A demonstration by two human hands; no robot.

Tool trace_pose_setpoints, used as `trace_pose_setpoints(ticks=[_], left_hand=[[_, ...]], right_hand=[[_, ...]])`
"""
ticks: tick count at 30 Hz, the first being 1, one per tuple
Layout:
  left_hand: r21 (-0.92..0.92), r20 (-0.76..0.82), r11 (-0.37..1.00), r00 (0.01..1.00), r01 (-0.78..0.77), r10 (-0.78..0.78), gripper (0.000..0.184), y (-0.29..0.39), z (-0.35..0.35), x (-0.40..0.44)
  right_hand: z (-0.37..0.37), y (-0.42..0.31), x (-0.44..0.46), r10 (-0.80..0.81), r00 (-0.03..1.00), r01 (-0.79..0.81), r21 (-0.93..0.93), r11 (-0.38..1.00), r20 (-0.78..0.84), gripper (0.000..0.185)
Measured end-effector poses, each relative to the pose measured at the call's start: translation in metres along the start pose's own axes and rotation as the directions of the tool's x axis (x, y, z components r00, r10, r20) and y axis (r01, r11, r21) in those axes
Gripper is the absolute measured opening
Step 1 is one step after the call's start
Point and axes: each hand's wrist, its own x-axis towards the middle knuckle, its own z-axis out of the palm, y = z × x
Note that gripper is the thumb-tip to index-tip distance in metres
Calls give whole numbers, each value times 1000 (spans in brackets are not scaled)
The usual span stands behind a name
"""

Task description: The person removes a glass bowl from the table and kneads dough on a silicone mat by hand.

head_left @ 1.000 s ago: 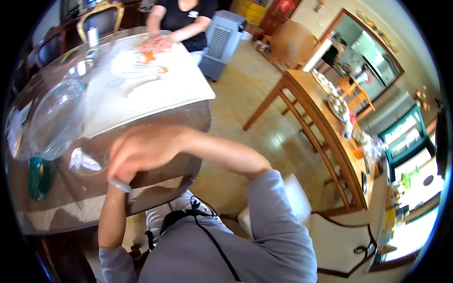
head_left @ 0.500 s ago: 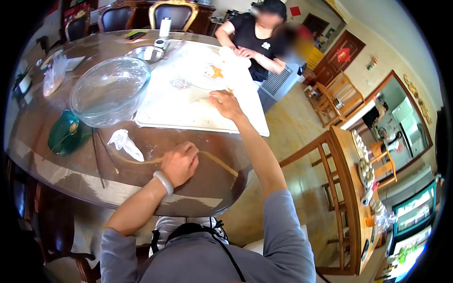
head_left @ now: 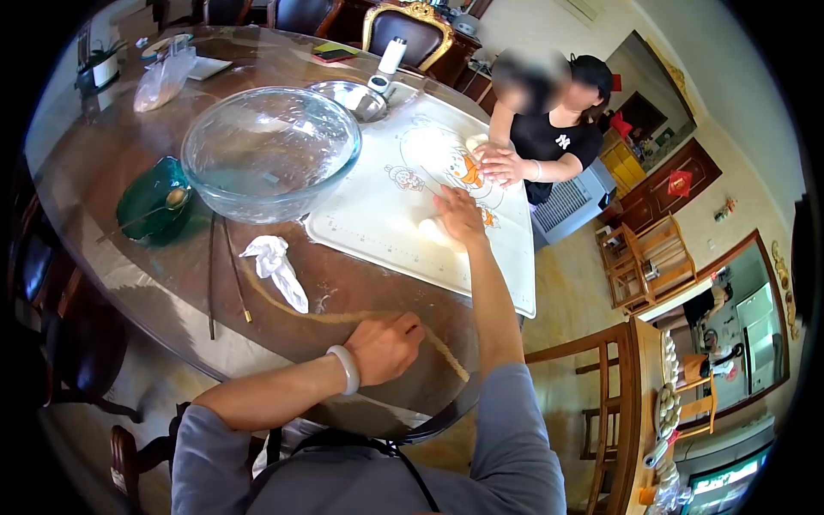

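My right hand [head_left: 461, 215] reaches over a white printed mat [head_left: 386, 227], fingers stretched forward and apart. A small pale lump of dough [head_left: 434, 229] lies on the mat just beside that hand, partly hidden by it; whether they touch I cannot tell. My left hand [head_left: 388, 350], with a pale bangle [head_left: 345, 369] at its wrist, rests curled in a loose fist on the brown tabletop, nearest a crumpled white cloth [head_left: 279, 268]. Nothing shows between its fingers. Across the mat, another person's hands [head_left: 505, 163] are together near a pale piece of dough [head_left: 476, 142].
A large glass bowl [head_left: 270, 159] stands left of the mat, with a metal bowl [head_left: 360, 105] behind it. Farther left are a green bowl [head_left: 150, 206] with a spoon and two chopsticks [head_left: 212, 287]. A wooden side table [head_left: 644, 386] stands to my right.
The view has swung, so the table and mat appear farther right and tilted. More of the dough beside my right hand now shows. My left hand stays in a fist on the table.
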Motion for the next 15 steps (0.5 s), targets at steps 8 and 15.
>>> trace_pose_setpoints(ticks=[8,15], left_hand=[[62,-26,998,1000,12,-11,14,-3,-2,1],[48,-66,999,998,5,-2,13,-4,1,0]], right_hand=[[-13,-6,-43,-212,976,216,66,974,-55,43],[-47,-23,-94,-365,873,390,12,921,-324,23]])
